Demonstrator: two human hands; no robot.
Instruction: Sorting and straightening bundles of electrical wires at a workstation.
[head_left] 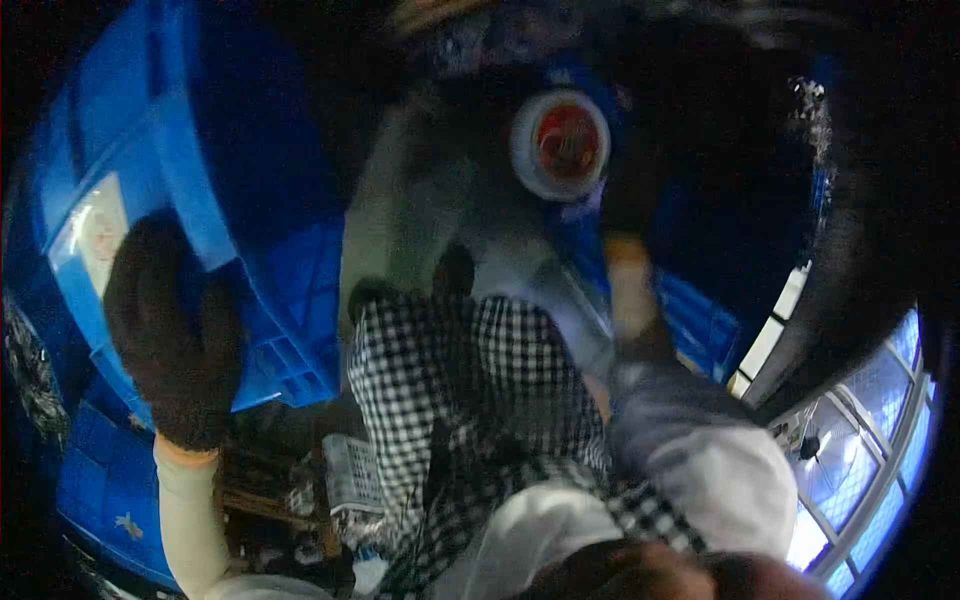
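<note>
My left hand (pixel 175 330), in a dark glove, lies against the outer wall of a blue plastic crate (pixel 175 140) at the left. Its fingers stretch up beside a white label (pixel 100 230), with the thumb apart. My right forearm (pixel 635 320) reaches forward at centre right. The dark glove on my right hand (pixel 630 190) merges into the shadow, so its fingers are hidden. Right beside it is a round, white-rimmed container (pixel 560 145) with a red, patterned middle. Whether the hand touches or holds this container cannot be made out.
Another blue crate (pixel 110 490) stands lower left. A pale grey floor strip (pixel 430 190) runs ahead of my black-and-white checked apron (pixel 400 370). Blue crate edges (pixel 700 315) show in the dark at right. A newspaper-like sheet (pixel 352 475) lies low left of the apron; a bright gridded window (pixel 860 440) is lower right.
</note>
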